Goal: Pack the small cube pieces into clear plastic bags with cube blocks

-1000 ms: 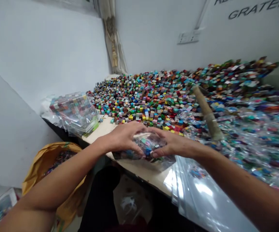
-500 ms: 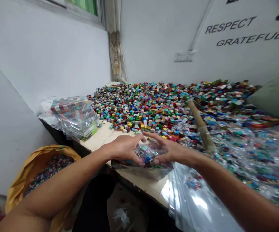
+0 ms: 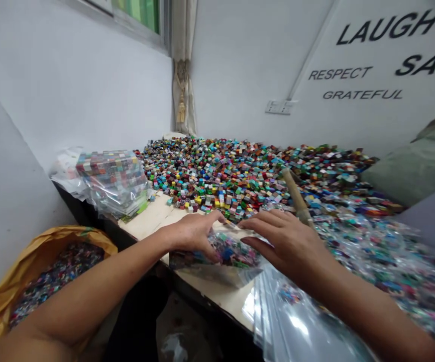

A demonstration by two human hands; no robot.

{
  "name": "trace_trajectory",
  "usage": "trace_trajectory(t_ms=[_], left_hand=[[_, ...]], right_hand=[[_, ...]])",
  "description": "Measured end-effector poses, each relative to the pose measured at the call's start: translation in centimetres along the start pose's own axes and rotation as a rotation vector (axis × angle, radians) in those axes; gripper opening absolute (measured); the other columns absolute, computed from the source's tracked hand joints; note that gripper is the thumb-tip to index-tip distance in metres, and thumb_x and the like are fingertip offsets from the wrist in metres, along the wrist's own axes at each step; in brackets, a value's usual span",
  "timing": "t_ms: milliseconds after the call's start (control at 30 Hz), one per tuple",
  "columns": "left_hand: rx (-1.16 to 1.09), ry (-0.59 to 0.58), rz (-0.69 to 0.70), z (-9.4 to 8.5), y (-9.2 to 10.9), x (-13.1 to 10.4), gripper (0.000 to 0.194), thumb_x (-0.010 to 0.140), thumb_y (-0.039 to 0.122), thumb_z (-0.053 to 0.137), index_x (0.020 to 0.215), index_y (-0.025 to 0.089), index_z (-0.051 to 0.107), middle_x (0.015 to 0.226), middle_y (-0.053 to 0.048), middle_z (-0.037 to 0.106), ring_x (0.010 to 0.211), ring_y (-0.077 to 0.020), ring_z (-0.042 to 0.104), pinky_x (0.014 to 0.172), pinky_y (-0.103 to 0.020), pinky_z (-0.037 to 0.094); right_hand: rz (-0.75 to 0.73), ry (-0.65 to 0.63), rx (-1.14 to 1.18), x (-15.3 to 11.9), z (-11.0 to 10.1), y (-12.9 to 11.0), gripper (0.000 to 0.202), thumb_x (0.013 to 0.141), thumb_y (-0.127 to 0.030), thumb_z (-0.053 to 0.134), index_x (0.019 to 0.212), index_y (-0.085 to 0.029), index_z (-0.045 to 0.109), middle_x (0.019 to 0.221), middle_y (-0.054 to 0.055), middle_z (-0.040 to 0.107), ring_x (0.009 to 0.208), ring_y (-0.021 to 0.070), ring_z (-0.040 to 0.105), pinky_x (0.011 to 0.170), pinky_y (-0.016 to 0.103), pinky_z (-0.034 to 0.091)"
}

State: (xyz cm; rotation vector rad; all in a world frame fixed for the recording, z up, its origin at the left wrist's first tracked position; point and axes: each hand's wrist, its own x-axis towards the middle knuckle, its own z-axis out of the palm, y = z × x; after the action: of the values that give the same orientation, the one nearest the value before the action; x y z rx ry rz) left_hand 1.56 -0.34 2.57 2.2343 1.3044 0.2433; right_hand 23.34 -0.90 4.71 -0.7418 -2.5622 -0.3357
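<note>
A clear plastic bag [image 3: 236, 256] filled with small colourful pieces lies on the pale tabletop near its front edge. My left hand [image 3: 197, 234] grips the bag's left side, thumb in front and fingers behind. My right hand [image 3: 274, 234] is over the bag's right side, its fingers stretched toward the upper edge. Whether its fingertips touch the plastic, I cannot tell. Flat clear bags [image 3: 281, 322] lie to the right, partly under my right forearm.
Behind my hands spreads a heap of small coloured blocks [image 3: 217, 171], with a wooden stick [image 3: 296, 196] in it. Bagged blocks [image 3: 112, 181] stand at the left. Filled small bags [image 3: 383, 261] cover the right. A yellow sack [image 3: 47, 241] sits below left.
My right hand has lifted off the front of the bag and its fingers have straightened. My left hand still grips the bag. The view has shifted right and up.
</note>
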Motion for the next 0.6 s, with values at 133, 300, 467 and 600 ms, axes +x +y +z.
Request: trace_trajectory(t_ms=[133, 300, 467, 600], left_hand=[[-0.059, 0.014, 0.007, -0.2, 0.0, 0.0, 0.085, 0.054, 0.041, 0.08, 0.127, 0.026, 0.041, 0.09, -0.002, 0.062, 0.083, -0.0233, 0.059, 0.068, -0.026, 0.042], [-0.094, 0.009, 0.022, -0.2, -0.3, 0.1, 0.087, 0.052, 0.042, 0.081, 0.127, 0.026, 0.041, 0.092, -0.002, 0.061, 0.086, -0.0236, 0.059, 0.07, -0.027, 0.042], [-0.167, 0.013, 0.076, -0.5, -0.8, -0.3, 0.081, 0.057, 0.037, 0.077, 0.127, 0.024, 0.04, 0.09, -0.002, 0.063, 0.083, -0.0226, 0.06, 0.069, -0.028, 0.043], [-0.226, 0.024, 0.075, -1.0, -1.1, -1.1, 0.083, 0.055, 0.033, 0.08, 0.128, 0.023, 0.041, 0.102, -0.006, 0.064, 0.093, -0.0257, 0.061, 0.079, -0.033, 0.045]], right_hand=[[-0.008, 0.227, -0.147, 0.0, -1.3, -0.8, 0.02, 0.089, -0.023, 0.053, 0.108, -0.024, 0.061, 0.096, 0.008, 0.068, 0.084, 0.0246, 0.061, 0.074, 0.04, 0.046], [-0.063, 0.172, -0.115, 0.3, -2.1, -2.0, 0.022, 0.091, -0.021, 0.048, 0.109, -0.024, 0.059, 0.093, 0.005, 0.069, 0.083, 0.0203, 0.062, 0.075, 0.035, 0.047], [-0.03, 0.016, -0.275, 0.1, 0.6, -1.2, 0.019, 0.09, -0.019, 0.048, 0.102, -0.017, 0.063, 0.087, 0.008, 0.067, 0.08, 0.022, 0.061, 0.071, 0.036, 0.045], [-0.041, 0.093, -0.259, 0.1, 1.1, -1.0, 0.018, 0.091, -0.014, 0.046, 0.094, -0.019, 0.063, 0.084, 0.005, 0.065, 0.073, 0.0181, 0.06, 0.067, 0.031, 0.044]])
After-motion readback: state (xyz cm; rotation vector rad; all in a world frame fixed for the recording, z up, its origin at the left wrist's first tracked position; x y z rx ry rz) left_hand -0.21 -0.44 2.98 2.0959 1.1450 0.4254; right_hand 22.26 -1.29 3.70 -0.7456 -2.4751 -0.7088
